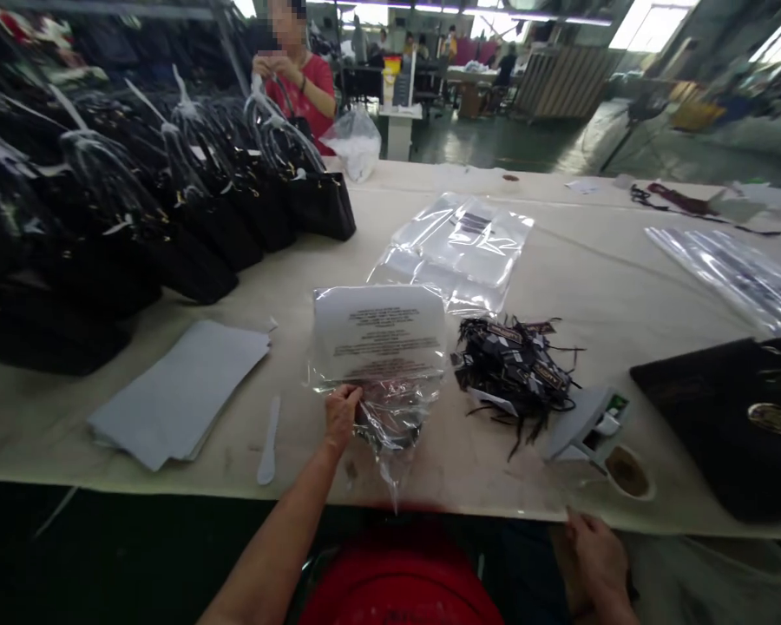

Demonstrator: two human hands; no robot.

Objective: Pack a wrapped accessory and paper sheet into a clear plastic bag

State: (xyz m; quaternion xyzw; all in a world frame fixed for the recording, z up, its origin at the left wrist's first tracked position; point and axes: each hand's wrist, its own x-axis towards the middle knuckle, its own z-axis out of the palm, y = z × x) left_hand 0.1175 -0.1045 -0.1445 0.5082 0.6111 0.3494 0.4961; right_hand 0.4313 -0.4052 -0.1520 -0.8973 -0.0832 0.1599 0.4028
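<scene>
My left hand (342,417) pinches the lower edge of a clear plastic bag (381,347) with printed text, lying on the table (592,260); a dark item shows inside the crumpled lower end. My right hand (595,555) rests at the table's front edge, fingers curled downward, with nothing visible in it. A heap of black tags with strings (514,365) lies just right of the bag. More clear bags (462,247) lie beyond it.
A row of black handbags wrapped in plastic (169,200) fills the left side. Grey sheets (182,391) and a white flat tool (268,443) lie at the front left. A black bag (729,417), small cup (628,473) and white device (586,421) lie right. A person in red (299,78) works opposite.
</scene>
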